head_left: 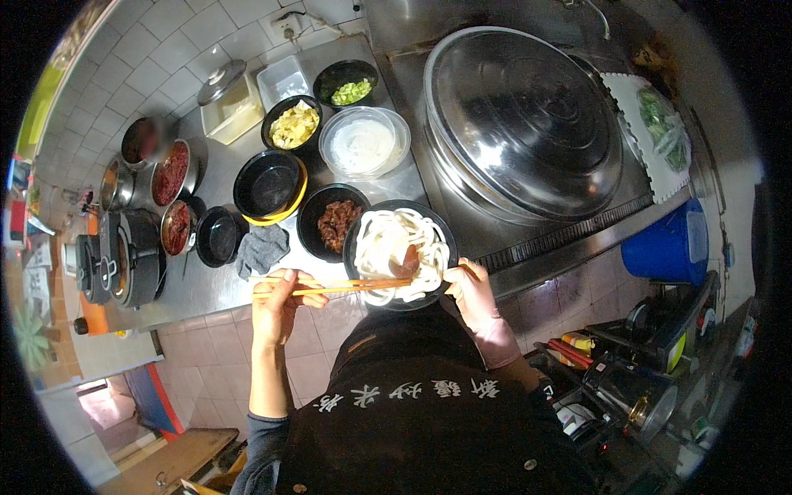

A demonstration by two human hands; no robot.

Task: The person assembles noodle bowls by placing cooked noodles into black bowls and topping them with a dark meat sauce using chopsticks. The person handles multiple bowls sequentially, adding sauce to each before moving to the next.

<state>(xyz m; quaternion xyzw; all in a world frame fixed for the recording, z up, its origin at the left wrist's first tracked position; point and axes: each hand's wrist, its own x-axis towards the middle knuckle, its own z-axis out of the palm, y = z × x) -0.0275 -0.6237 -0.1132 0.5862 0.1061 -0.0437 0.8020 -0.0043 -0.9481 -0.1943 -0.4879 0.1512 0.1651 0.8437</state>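
My left hand [279,307] is closed around a pair of wooden chopsticks [342,286], which reach rightward over a black bowl [450,239]. Thick white noodles [381,235] fill this bowl. On them, by the chopstick tips, lies a reddish-brown piece [406,264] whose kind I cannot make out. My right hand [473,297] grips the bowl's right rim, thumb and fingers pinched together. Just left of the noodles, another black bowl [307,216] contains brown meat chunks [339,223]. A grey cloth [264,250] lies on the counter near my left hand.
A large domed metal lid [528,124] covers a pot at the right. Behind the bowls stand stacked clear plastic lids [364,142], chopped yellow food [294,125] and green pieces [351,91]. Stacked black bowls [266,183] and a red sauce bowl [172,172] sit left. A blue bucket [660,243] is right.
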